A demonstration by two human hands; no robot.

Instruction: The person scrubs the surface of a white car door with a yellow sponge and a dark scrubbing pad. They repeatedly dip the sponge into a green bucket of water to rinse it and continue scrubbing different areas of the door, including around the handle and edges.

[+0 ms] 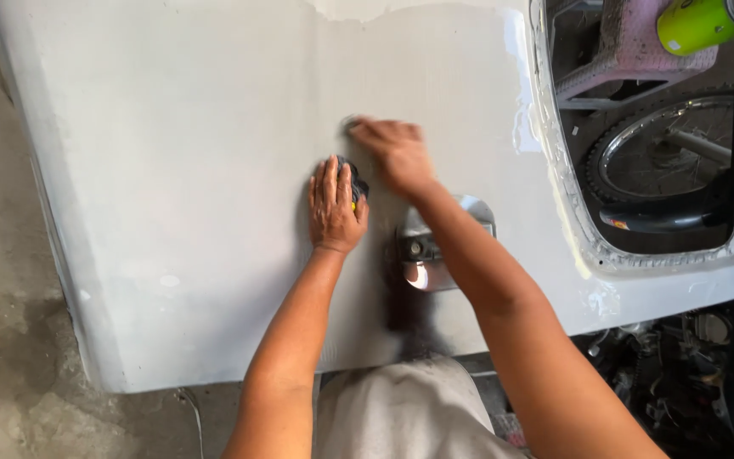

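I look down on a large door panel [180, 170], grey-white and matt, smooth like primed metal, with rounded lower corners. My left hand [335, 206] lies flat on the panel near its middle, fingers together and pointing up. Under its fingertips is a dark pad [357, 185], small and rough-looking, with a bit of yellow at its edge; the hand presses on it more than it closes around it. My right hand [394, 151] is just above and to the right of the left one, also on the panel, fingers bent down on the surface. It is blurred, and I cannot tell if it holds something.

Just right of my left wrist, toward the lower edge of the panel, sits a chrome handle [425, 255], shiny and curved.

At the right end of the panel is a window opening [592, 255] with rounded corners and a rough white rim. Through it I see a wheel [664, 153] with a dark tyre and metal rim, a pink plastic stool [630, 42] and a yellow-green can [697, 24].

Under the panel the concrete floor [2, 340] is grey and stained.
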